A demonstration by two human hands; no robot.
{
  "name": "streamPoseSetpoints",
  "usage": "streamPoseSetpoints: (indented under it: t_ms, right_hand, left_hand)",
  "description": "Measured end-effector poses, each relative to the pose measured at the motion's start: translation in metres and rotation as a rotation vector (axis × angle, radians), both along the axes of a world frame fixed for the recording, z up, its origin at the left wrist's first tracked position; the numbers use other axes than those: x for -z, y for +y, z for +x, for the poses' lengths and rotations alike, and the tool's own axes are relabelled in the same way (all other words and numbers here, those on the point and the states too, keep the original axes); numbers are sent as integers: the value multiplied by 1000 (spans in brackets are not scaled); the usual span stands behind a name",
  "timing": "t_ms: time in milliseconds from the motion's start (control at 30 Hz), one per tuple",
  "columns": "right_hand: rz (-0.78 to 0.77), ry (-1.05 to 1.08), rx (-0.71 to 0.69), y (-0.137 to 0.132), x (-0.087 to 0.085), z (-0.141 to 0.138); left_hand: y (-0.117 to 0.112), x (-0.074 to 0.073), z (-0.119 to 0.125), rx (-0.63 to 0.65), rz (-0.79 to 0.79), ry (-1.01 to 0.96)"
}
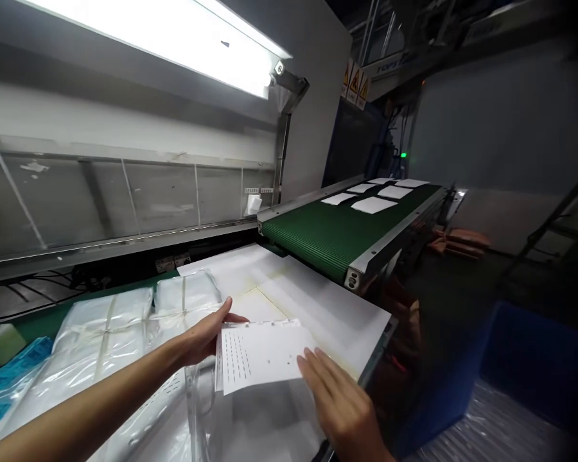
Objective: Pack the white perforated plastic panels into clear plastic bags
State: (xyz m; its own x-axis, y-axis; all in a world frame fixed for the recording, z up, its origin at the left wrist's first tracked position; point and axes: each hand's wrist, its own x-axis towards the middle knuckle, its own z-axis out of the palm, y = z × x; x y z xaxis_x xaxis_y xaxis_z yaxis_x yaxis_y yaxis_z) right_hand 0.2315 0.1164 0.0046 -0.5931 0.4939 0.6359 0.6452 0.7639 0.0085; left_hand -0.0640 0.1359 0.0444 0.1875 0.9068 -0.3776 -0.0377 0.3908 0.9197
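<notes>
While my left hand (207, 337) pinches the left edge of the sheets (262, 353), thumb on top, my right hand (340, 398) lies flat and open, fingertips touching their right corner. They sit near the surface's (337, 314) near edge. Wrapped bundles (106, 327) lie along its left edge; a green belt (327, 234) carrying white pieces (373, 205) overhangs its far edge.
</notes>
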Motion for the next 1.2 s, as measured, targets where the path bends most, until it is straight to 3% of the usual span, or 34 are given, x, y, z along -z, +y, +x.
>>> streamPoseSetpoints:
  t_ms: [67, 133, 233, 300, 400, 500, 600, 733, 833, 967, 1033, 1200]
  right_hand:
    - [-30, -17, 20, -6, 31, 5]
    - [-53, -16, 13, -6, 49, 8]
    - [-181, 1, -39, -5, 64, 11]
    - [-379, 155, 1, -5, 70, 10]
    - [-797, 692, 126, -6, 73, 3]
    - [-1088, 1037, 8, -12, 69, -10]
    - [-1162, 1094, -92, -22, 65, -23]
    - [-1126, 1043, -11, -29, 60, -27]
    - [-1257, 1018, -78, -28, 57, -22]
    - [-1520, 986, -262, -20, 54, -14]
    - [-1572, 998, -184, -14, 56, -10]
    - [-1512, 1148, 308, 7, 81, 0]
  left_hand:
    - [-3, 13, 1, 28, -9, -1]
    - [-5, 20, 4, 69, 14, 14]
    - [-9, 23, 10, 127, 72, 30]
    - [-15, 21, 13, 182, 169, 77]
    - [-27, 13, 16, 308, 351, 248]
    - [-41, -1, 17, 415, 417, 494]
    - [-53, -18, 18, 430, 373, 717]
    - [-62, -33, 23, 451, 372, 774]
    - [-63, -31, 26, 512, 385, 707]
    - [-49, -16, 23, 494, 364, 615]
    - [-34, -10, 14, 430, 407, 592]
    - [-3, 1, -26, 116, 521, 863]
